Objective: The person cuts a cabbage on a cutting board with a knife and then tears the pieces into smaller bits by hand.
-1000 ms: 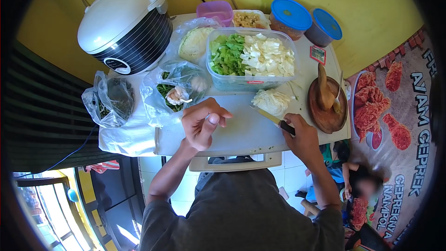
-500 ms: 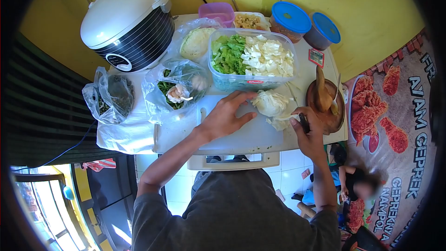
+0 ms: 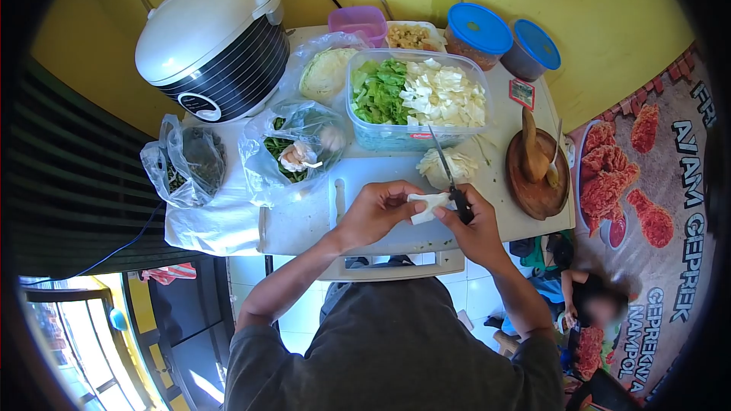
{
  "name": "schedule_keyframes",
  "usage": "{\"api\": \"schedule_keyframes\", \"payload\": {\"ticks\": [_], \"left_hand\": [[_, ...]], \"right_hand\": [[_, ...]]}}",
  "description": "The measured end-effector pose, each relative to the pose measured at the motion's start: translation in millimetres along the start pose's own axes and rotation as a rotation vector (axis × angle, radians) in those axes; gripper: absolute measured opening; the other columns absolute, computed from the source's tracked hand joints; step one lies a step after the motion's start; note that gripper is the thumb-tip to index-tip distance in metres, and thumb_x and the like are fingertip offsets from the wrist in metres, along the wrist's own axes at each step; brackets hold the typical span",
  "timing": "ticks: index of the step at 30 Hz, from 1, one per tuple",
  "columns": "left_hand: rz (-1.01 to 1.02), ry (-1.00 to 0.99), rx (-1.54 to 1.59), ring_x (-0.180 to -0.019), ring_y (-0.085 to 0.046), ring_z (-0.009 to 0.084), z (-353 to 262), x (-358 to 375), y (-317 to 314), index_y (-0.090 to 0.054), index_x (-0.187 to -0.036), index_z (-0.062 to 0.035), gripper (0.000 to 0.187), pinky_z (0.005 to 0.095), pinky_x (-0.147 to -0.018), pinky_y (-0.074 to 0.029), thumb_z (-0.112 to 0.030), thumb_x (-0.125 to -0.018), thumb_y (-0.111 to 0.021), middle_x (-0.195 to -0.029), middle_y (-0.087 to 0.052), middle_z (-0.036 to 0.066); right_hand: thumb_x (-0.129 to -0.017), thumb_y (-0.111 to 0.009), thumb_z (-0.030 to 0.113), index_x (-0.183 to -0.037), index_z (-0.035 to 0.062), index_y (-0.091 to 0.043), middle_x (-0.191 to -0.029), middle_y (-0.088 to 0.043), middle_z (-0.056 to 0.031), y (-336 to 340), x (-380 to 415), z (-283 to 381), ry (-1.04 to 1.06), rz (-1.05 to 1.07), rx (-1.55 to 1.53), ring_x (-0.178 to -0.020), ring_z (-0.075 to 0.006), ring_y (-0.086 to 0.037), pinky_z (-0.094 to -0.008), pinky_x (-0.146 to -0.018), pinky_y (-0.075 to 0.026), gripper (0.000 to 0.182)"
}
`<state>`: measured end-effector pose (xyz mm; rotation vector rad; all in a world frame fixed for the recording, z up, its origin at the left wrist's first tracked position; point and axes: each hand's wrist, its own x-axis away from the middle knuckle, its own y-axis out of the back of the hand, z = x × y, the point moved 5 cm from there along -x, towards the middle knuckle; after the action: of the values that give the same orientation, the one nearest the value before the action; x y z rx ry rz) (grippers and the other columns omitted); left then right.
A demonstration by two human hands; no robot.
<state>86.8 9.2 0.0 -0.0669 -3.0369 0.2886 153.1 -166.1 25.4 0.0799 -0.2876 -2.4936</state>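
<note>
Over the white cutting board (image 3: 370,170), my left hand (image 3: 373,217) pinches a pale piece of cabbage leaf (image 3: 428,209). My right hand (image 3: 481,227) grips the black handle of a knife (image 3: 460,202), its blade pointing up and away from me. The right thumb reaches the near edge of the same leaf piece. Just beyond, a chunk of cabbage (image 3: 457,167) lies on the board, partly behind the blade. A clear plastic container (image 3: 381,139) behind it holds chopped green leaves on the left and chopped cabbage on the right.
A stone-like mortar (image 3: 521,196) with a wooden pestle (image 3: 528,144) stands at right. Plastic bags (image 3: 255,160) of greens and garlic, half a cabbage (image 3: 324,76) and a rice cooker (image 3: 221,46) occupy the left. Blue-lidded tubs (image 3: 480,28) stand behind. Another person (image 3: 594,297) is low at right.
Both hands have come together nearer to me, the left leaving the cabbage chunk. The leaf piece is now between them, and the knife blade has swung upright into view.
</note>
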Motion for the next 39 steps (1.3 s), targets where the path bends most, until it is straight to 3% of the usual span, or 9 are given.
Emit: {"api": "schedule_keyframes", "payload": {"ticks": [6,12,21,26,29,33,35,38,39], "left_hand": [[-0.058,-0.030,0.013,-0.081,-0.063,0.0054,4.7,12.2,10.3,-0.069,-0.115,0.0028,0.018,0.0240,-0.073,-0.053,-0.010,-0.102,-0.066,-0.094,-0.072,0.002],[-0.108,-0.048,0.031,-0.080,-0.062,0.0053,3.5,17.1,22.1,-0.068,-0.115,0.0014,0.017,0.0236,-0.073,-0.052,-0.009,-0.102,-0.065,-0.096,-0.071,0.001],[-0.094,-0.017,0.105,-0.080,-0.065,0.0080,3.8,19.8,33.7,-0.057,-0.119,-0.0006,0.019,0.0263,-0.075,-0.053,-0.009,-0.103,-0.063,-0.098,-0.072,0.006],[-0.068,0.021,0.243,-0.081,-0.070,0.0114,2.2,22.1,22.8,-0.053,-0.118,-0.0025,0.017,0.0298,-0.066,-0.054,-0.008,-0.104,-0.061,-0.091,-0.073,0.008],[-0.182,0.036,0.056,-0.072,-0.073,0.0172,-2.0,23.4,30.5,-0.054,-0.115,-0.0033,0.018,0.0332,-0.059,-0.054,-0.009,-0.102,-0.064,-0.081,-0.073,0.011],[-0.475,-0.033,-0.770,-0.059,-0.071,0.0210,-19.7,26.1,43.3,-0.058,-0.112,-0.0030,0.019,0.0345,-0.052,-0.051,-0.011,-0.099,-0.068,-0.075,-0.073,0.012],[-0.545,-0.114,-0.949,-0.054,-0.069,0.0244,-21.2,25.2,44.3,-0.060,-0.110,-0.0033,0.018,0.0364,-0.049,-0.050,-0.012,-0.097,-0.069,-0.072,-0.072,0.012],[-0.657,-0.177,-1.029,-0.068,-0.072,0.0266,-28.5,26.2,41.7,-0.063,-0.105,-0.0050,0.016,0.0382,-0.059,-0.054,-0.006,-0.091,-0.072,-0.082,-0.075,0.010],[-0.647,-0.330,-1.082,-0.074,-0.072,0.0265,-35.5,27.3,37.1,-0.065,-0.103,-0.0058,0.018,0.0391,-0.064,-0.054,-0.005,-0.088,-0.074,-0.088,-0.075,0.009]], "right_hand": [[-0.089,-0.081,0.010,-0.112,0.0040,-0.062,-0.088,-0.059,0.0035,-12.1,-5.2,5.1,-0.044,0.062,0.040,-0.065,0.0004,-0.041,-0.0184,-0.060,-0.037,0.030],[-0.088,-0.081,0.009,-0.122,0.0038,-0.061,-0.090,-0.063,0.0024,-23.7,-12.4,-10.7,0.003,0.098,-0.164,-0.064,0.0001,-0.045,-0.0197,-0.059,-0.039,0.040],[-0.091,-0.078,0.012,-0.117,0.0019,-0.067,-0.087,-0.065,0.0015,-25.0,-15.8,-4.3,-0.109,0.139,0.081,-0.068,-0.0013,-0.051,-0.0206,-0.062,-0.044,0.030],[-0.093,-0.075,0.011,-0.125,0.0027,-0.064,-0.090,-0.063,0.0018,-36.2,-18.1,-6.8,0.034,0.116,-0.106,-0.070,-0.0030,-0.050,-0.0217,-0.061,-0.040,0.035],[-0.096,-0.071,0.010,-0.131,0.0034,-0.062,-0.089,-0.060,0.0021,-31.9,-15.4,2.3,0.048,0.118,0.046,-0.072,-0.0043,-0.048,-0.0230,-0.062,-0.039,0.037],[-0.099,-0.064,0.008,-0.137,0.0028,-0.059,-0.084,-0.056,0.0010,-25.8,-10.0,1.0,0.161,0.090,0.193,-0.069,-0.0068,-0.046,-0.0254,-0.062,-0.040,0.039],[-0.099,-0.060,0.006,-0.137,0.0014,-0.058,-0.085,-0.060,-0.0076,-24.5,-5.9,4.8,0.131,0.110,0.232,-0.070,-0.0135,-0.053,-0.0292,-0.066,-0.045,0.038],[-0.100,-0.057,0.006,-0.139,0.0012,-0.057,-0.085,-0.061,-0.0135,-23.5,-0.2,9.9,0.070,0.121,0.230,-0.070,-0.0180,-0.056,-0.0322,-0.068,-0.048,0.039],[-0.100,-0.056,0.006,-0.140,0.0015,-0.056,-0.085,-0.061,-0.0144,-23.2,1.0,10.2,0.049,0.121,0.219,-0.069,-0.0186,-0.056,-0.0328,-0.069,-0.048,0.040]]}}
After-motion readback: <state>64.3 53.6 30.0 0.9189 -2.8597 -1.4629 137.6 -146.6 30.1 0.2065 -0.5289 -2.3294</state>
